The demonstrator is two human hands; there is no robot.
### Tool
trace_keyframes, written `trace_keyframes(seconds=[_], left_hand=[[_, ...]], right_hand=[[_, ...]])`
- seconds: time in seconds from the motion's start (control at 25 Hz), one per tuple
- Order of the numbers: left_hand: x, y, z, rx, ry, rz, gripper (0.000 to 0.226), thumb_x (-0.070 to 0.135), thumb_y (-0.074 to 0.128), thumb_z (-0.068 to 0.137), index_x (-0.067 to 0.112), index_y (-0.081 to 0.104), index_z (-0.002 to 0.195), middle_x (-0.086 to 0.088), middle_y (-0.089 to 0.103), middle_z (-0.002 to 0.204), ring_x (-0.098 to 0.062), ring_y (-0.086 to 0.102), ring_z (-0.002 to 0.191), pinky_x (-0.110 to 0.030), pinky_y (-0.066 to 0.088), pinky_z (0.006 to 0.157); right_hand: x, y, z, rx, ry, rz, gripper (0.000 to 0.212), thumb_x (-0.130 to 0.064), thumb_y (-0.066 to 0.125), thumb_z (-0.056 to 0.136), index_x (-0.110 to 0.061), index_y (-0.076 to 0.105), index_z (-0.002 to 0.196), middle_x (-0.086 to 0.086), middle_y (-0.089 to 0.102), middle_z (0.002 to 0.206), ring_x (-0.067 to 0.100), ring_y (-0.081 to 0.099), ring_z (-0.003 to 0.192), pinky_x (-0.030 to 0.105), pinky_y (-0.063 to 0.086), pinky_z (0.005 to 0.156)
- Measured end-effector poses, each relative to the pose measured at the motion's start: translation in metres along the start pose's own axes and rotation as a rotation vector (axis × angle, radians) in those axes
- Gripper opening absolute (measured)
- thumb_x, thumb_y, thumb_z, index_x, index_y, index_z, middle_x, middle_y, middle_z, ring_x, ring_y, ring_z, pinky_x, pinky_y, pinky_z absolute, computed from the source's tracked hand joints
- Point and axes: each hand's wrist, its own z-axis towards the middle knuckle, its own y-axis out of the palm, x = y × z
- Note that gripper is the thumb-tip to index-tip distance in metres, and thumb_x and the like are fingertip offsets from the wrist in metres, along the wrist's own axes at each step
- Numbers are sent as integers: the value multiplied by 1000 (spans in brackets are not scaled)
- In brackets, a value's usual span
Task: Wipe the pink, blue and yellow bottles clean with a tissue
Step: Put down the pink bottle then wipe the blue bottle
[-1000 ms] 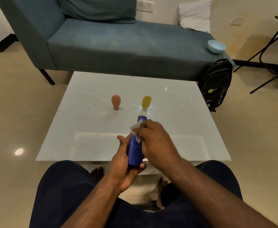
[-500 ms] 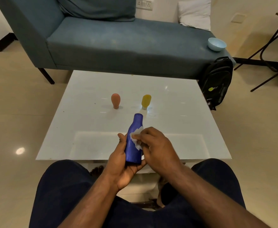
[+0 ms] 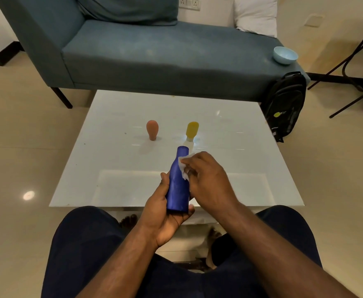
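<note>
My left hand (image 3: 163,214) grips the lower body of the blue bottle (image 3: 178,183), which is held over the near edge of the white table (image 3: 116,164) with its neck pointing away from me. My right hand (image 3: 208,181) pinches a white tissue (image 3: 184,168) against the bottle's shoulder on its right side. The pink bottle (image 3: 152,129) stands cap-down at the table's middle. The yellow bottle (image 3: 192,130) stands cap-down just to its right. Both are apart from my hands.
A blue sofa (image 3: 154,52) runs behind the table, with a white pillow (image 3: 255,16) and a light blue bowl (image 3: 285,55) on it. A black backpack (image 3: 285,104) leans at the sofa's right end. Black metal legs (image 3: 352,67) stand at far right.
My right hand slid the tissue down the blue bottle from its neck toward the middle, then back up to the shoulder. The left hand kept its grip.
</note>
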Motion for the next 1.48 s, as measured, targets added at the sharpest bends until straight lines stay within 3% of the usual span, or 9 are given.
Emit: trace_keyframes(seconds=[0.16, 0.36, 0.56, 0.64, 0.76, 0.92, 1.08, 1.28, 1.48], left_hand=[[1, -5, 0, -35, 8, -16, 70, 68, 38, 93, 16, 60, 136, -17, 68, 129, -33, 66, 115, -52, 49, 98], [0, -1, 2, -4, 15, 37, 77, 71, 44, 83, 19, 58, 138, -11, 71, 111, -22, 65, 90, -34, 51, 71], [0, -6, 1, -60, -7, -91, 78, 70, 41, 92, 12, 56, 140, -19, 67, 125, -33, 65, 117, -47, 55, 90], [0, -6, 4, -35, 5, -38, 78, 72, 41, 89, 15, 59, 138, -20, 66, 127, -34, 64, 116, -48, 52, 95], [0, -5, 5, 9, 15, 8, 78, 73, 42, 86, 19, 57, 140, -17, 68, 124, -29, 65, 107, -42, 54, 85], [0, -8, 4, -28, 11, -64, 86, 78, 38, 87, 14, 54, 143, -18, 66, 126, -33, 65, 118, -46, 56, 88], [-1, -5, 5, -24, 43, -5, 83, 78, 33, 81, 25, 59, 138, -16, 67, 131, -33, 65, 117, -50, 54, 96], [0, -9, 5, -7, 61, -58, 84, 78, 34, 88, 18, 54, 143, -17, 68, 117, -31, 67, 114, -43, 56, 87], [-3, -6, 7, 12, 77, 0, 83, 77, 36, 82, 22, 57, 140, -17, 69, 126, -32, 69, 113, -46, 59, 84]], right_hand=[[-15, 9, -25, -179, -212, -149, 30, -15, 66, 86, -18, 64, 116, 0, 59, 104, 19, 53, 93, 33, 52, 83], [-1, 0, 3, -95, -33, -95, 37, -12, 65, 87, -18, 61, 123, 1, 56, 116, 18, 53, 105, 28, 48, 92], [-21, 11, -31, -253, -263, -186, 30, -13, 69, 83, -20, 67, 111, -3, 59, 103, 16, 50, 94, 26, 48, 82], [-7, 8, -21, -188, -191, -67, 30, -13, 68, 84, -21, 67, 113, -4, 58, 105, 14, 54, 95, 23, 50, 82], [-4, 5, -10, -88, 16, 40, 29, -15, 66, 87, -21, 65, 116, -3, 57, 111, 16, 56, 100, 24, 52, 84], [-20, 13, -33, -186, -209, -106, 34, -14, 68, 85, -22, 66, 117, -4, 60, 107, 14, 53, 98, 20, 43, 87], [-6, 7, -14, -104, -6, 7, 29, -20, 63, 90, -22, 64, 118, -2, 57, 112, 14, 55, 100, 27, 48, 92], [-26, 17, -36, -214, -162, -62, 32, -13, 62, 88, -19, 65, 119, 1, 59, 114, 16, 52, 105, 23, 43, 95], [-12, 15, -21, -103, 22, 38, 27, -23, 62, 91, -22, 64, 118, -2, 58, 112, 11, 55, 99, 25, 48, 92]])
